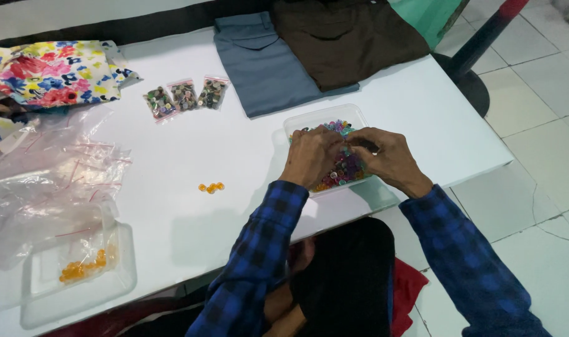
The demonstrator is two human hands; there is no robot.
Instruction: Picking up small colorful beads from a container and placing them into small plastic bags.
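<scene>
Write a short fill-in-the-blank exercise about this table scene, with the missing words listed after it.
1. Both hands, left hand and right hand, reach into a clear ____ of mixed-colour buttons.
2. The loose buttons on the white table are ____.
3. ____ small filled bags lie beside the folded grey garment.

Missing words: tray; orange; Three

The tabletop (234, 156) is smooth, matt white. On it, the tub (325, 118) is clear plastic, its beads (347, 168) glossy and translucent. Left of the tub lie crinkly clear plastic bags (53, 181); behind it, matt folded cloth (266, 62). The floor (540, 125) is glossy tile.
</scene>
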